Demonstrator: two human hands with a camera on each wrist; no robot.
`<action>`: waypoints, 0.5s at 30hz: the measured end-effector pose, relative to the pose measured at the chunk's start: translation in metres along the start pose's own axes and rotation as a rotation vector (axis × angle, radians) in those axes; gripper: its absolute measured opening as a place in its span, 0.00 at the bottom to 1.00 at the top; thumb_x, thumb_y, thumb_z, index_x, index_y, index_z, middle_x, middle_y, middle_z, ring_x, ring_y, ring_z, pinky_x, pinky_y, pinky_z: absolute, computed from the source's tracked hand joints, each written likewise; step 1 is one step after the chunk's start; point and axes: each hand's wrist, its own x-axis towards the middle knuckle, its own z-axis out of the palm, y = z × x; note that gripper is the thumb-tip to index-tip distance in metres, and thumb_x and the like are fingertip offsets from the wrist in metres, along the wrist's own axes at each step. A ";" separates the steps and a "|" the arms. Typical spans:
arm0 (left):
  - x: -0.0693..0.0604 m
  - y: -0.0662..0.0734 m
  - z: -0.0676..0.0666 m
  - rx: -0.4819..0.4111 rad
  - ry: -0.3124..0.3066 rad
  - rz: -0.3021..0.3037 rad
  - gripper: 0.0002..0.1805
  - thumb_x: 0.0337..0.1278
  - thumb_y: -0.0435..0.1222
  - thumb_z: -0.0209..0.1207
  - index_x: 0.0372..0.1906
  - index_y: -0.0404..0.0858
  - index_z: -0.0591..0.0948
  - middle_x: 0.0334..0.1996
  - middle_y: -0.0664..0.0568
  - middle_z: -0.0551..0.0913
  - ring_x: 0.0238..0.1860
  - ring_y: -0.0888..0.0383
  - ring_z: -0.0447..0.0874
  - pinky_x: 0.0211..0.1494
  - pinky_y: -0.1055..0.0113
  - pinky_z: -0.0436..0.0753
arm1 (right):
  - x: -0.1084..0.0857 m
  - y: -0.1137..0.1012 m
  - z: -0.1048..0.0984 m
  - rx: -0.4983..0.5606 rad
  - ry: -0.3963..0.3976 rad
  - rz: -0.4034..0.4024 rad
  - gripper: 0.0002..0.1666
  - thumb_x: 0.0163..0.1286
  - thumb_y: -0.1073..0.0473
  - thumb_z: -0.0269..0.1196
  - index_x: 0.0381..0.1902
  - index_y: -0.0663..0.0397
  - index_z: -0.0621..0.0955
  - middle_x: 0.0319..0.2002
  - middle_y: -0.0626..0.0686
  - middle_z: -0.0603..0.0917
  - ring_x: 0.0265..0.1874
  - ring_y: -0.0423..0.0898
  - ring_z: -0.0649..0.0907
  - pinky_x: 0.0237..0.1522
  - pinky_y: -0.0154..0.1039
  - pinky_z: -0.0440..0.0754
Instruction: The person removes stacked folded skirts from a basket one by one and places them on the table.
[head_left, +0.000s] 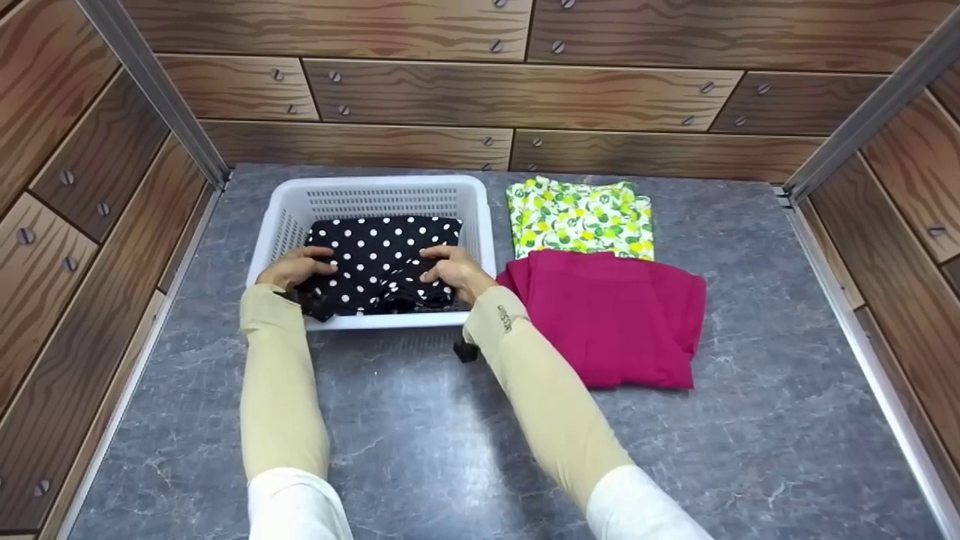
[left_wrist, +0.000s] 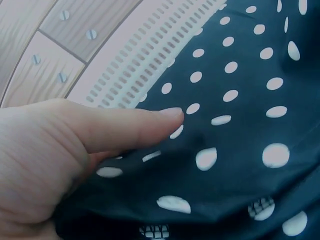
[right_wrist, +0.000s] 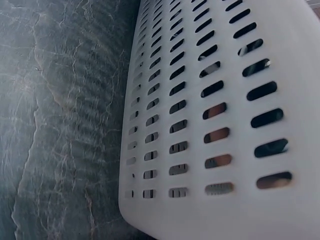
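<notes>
A folded black cloth with white polka dots (head_left: 367,255) lies inside a white slotted plastic basket (head_left: 397,322), with a rumpled patch at its near right. My left hand (head_left: 296,268) grips the cloth's left edge. In the left wrist view its thumb (left_wrist: 145,127) lies on top of the fabric, while the other fingers are mostly hidden. At the right edge, my right hand (head_left: 457,271) holds the cloth with thumb and fingers inside the basket. Through slots in the basket wall (right_wrist: 195,125), the right wrist view shows only bits of fingers and dark cloth.
Right of the basket lies a folded magenta cloth (head_left: 615,322), overlapping the near edge of a folded white cloth with a yellow-green print (head_left: 581,217). The grey marble-look tabletop (head_left: 405,450) is bounded by wood-patterned walls (head_left: 420,90) at the back and sides.
</notes>
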 end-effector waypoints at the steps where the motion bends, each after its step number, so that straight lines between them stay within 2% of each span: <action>1: -0.011 0.012 0.004 0.025 0.002 -0.028 0.33 0.67 0.30 0.56 0.73 0.23 0.61 0.74 0.29 0.58 0.72 0.43 0.54 0.77 0.57 0.54 | 0.000 0.000 0.000 -0.003 0.000 -0.002 0.34 0.59 0.81 0.62 0.66 0.64 0.77 0.67 0.63 0.71 0.37 0.43 0.77 0.37 0.33 0.82; 3: -0.017 0.019 0.008 0.041 0.001 -0.024 0.32 0.69 0.31 0.55 0.74 0.24 0.61 0.74 0.29 0.58 0.71 0.43 0.55 0.77 0.57 0.54 | 0.000 0.000 0.001 0.003 -0.003 -0.003 0.35 0.58 0.82 0.61 0.66 0.64 0.77 0.66 0.63 0.71 0.34 0.43 0.77 0.36 0.32 0.82; 8: -0.020 0.020 0.009 0.007 -0.050 -0.019 0.33 0.72 0.32 0.54 0.75 0.25 0.59 0.76 0.30 0.54 0.72 0.43 0.54 0.77 0.53 0.54 | -0.001 -0.001 0.002 -0.026 -0.008 0.003 0.36 0.58 0.81 0.61 0.66 0.63 0.77 0.69 0.62 0.69 0.37 0.43 0.76 0.36 0.31 0.81; 12: -0.019 0.019 0.009 -0.016 -0.036 -0.014 0.33 0.71 0.31 0.55 0.75 0.26 0.59 0.75 0.30 0.55 0.68 0.45 0.57 0.71 0.60 0.61 | -0.001 -0.001 0.001 -0.074 -0.003 -0.001 0.36 0.59 0.80 0.62 0.67 0.61 0.77 0.71 0.62 0.68 0.43 0.45 0.75 0.40 0.32 0.81; 15: -0.018 0.018 0.009 0.002 -0.014 0.000 0.34 0.69 0.31 0.55 0.75 0.26 0.59 0.74 0.30 0.58 0.66 0.46 0.60 0.65 0.67 0.64 | -0.001 -0.001 0.001 -0.099 -0.004 -0.007 0.36 0.59 0.80 0.63 0.67 0.61 0.77 0.72 0.62 0.67 0.51 0.48 0.74 0.46 0.34 0.81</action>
